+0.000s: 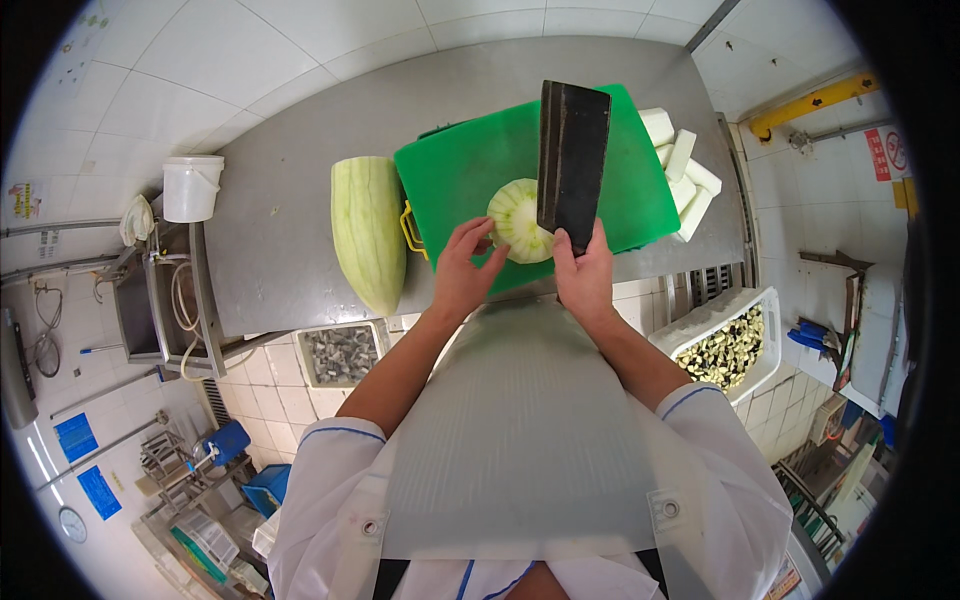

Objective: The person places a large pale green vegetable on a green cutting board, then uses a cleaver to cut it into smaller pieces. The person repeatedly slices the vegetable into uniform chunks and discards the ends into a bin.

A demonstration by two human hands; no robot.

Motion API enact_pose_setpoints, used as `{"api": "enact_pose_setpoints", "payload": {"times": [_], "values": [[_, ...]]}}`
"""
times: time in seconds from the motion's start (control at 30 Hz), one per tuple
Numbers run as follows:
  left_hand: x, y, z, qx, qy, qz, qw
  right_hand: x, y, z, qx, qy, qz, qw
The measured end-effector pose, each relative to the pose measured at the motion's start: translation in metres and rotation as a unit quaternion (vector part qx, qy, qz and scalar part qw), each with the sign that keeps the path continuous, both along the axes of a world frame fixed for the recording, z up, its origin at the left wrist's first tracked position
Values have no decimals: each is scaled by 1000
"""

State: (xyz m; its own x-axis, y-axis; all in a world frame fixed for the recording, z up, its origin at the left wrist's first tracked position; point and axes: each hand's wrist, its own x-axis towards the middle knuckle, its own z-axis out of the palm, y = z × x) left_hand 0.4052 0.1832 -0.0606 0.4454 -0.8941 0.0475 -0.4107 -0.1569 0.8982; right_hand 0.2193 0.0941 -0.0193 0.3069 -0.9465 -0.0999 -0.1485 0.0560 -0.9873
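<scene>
My right hand [586, 281] grips a Chinese cleaver [576, 154] by its handle, the wide dark blade pointing away over a green cutting board [465, 165]. Just left of the blade, and partly behind it, a round pale-green peeled gourd piece [517, 214] rests on the board. The fingertips of my left hand [469, 262] are at the left rim of this piece, thumb and fingers apart. A large peeled winter melon [367, 225] lies on the steel table left of the board. Several white cut melon blocks [694, 180] are piled at the board's right side.
The steel table [277, 195] meets a tiled wall. A yellow handle [411, 231] sticks out at the board's left. A white bucket [193, 187] stands at the far left. Below the table edge are a crate of grey pieces [341, 354] and a white crate of chopped eggplant [724, 349].
</scene>
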Motion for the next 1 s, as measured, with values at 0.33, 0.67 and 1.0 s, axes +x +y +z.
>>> {"api": "enact_pose_setpoints", "payload": {"times": [0.33, 0.67, 1.0], "values": [[-8, 2, 2, 4, -6, 17, 1000, -7, -41, -2, -35, 22, 92, 995], [-24, 8, 0, 19, 30, 70, 997, 1, -131, 36, 80, 148, 372, 913], [-28, 8, -18, -13, 88, 100, 991, -9, -69, 19, 56, 54, 184, 980]]}}
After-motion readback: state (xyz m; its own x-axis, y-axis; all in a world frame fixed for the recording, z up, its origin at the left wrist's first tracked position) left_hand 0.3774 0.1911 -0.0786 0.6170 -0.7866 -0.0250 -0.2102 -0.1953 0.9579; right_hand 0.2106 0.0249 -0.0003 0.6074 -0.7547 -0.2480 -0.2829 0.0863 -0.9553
